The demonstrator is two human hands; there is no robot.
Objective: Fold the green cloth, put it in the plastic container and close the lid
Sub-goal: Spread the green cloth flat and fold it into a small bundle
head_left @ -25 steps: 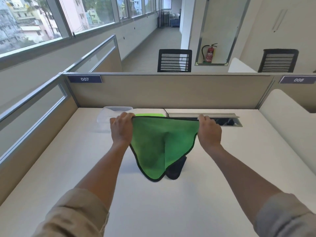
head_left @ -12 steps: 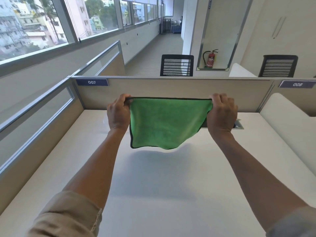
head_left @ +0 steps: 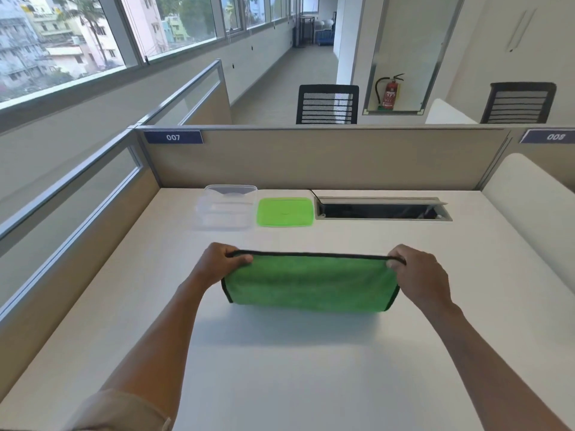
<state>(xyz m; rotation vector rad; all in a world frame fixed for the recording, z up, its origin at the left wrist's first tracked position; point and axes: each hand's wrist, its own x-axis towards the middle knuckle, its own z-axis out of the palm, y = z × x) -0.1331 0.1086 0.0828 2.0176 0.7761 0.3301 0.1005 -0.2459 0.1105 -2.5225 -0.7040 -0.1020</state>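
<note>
Left hand (head_left: 219, 262) and right hand (head_left: 418, 272) each pinch a top corner of the black-edged green microfibre cloth (head_left: 309, 284), stretched taut between them, its doubled lower edge at the white table (head_left: 280, 368). Best move here, I'd judge: lay it flat, corners matched, then fold 1 more time (it looks too wide to fit). Beyond, well apart, the clear rectangular plastic container (head_left: 225, 209) sits open, its flat green plastic lid (head_left: 284, 212) just beside it.
</note>
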